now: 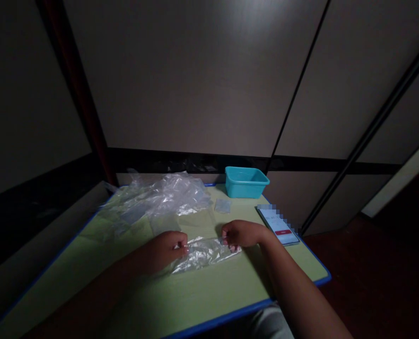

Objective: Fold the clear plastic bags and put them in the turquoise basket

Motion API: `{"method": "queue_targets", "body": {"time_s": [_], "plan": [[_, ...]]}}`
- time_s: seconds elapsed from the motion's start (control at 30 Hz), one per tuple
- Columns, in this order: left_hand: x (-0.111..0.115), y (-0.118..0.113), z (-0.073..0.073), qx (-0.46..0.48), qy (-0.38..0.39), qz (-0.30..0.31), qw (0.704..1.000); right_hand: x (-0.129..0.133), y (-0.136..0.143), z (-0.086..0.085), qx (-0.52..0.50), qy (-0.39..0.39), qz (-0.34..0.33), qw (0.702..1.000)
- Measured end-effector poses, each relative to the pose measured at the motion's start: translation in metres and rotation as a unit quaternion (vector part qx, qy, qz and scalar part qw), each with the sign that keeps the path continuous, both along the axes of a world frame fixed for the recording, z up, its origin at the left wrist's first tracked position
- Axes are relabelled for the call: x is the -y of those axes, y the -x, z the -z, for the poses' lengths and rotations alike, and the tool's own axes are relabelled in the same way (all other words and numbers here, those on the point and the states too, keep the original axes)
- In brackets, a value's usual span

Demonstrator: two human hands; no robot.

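A crinkled clear plastic bag (205,254) is stretched between my two hands, low over the green table. My left hand (172,247) pinches its left end, fingers curled. At the right end, my right hand (239,234) has its fingers closed on the bag's upper edge. Behind them, a heap of clear plastic bags (181,190) spreads over the back left of the table. A small flat clear packet (223,205) lies just beyond my right hand.
The green table (195,301) has a blue edge. A turquoise basket (245,188) stands at the back right, and a phone (279,226) with a lit screen lies along the right edge. Cabinet panels (202,84) rise behind the table.
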State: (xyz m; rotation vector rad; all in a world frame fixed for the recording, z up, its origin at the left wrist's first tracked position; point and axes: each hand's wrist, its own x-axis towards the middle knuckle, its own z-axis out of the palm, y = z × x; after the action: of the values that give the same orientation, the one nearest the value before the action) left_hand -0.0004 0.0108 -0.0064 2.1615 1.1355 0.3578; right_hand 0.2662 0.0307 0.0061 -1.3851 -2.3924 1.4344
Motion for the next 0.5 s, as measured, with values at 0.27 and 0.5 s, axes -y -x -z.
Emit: {"method": "queue_targets", "body": {"time_s": [0.27,0.5], "plan": [[0.0,-0.002,-0.003,-0.012,-0.004,-0.001,1.0,-0.004,-0.008,-0.007,-0.005,-0.135,-0.009,0.991],[0.005,-0.005,-0.011,-0.022,-0.014,-0.011,1.0,-0.011,-0.008,0.002,0.005,-0.156,-0.015,0.988]]}}
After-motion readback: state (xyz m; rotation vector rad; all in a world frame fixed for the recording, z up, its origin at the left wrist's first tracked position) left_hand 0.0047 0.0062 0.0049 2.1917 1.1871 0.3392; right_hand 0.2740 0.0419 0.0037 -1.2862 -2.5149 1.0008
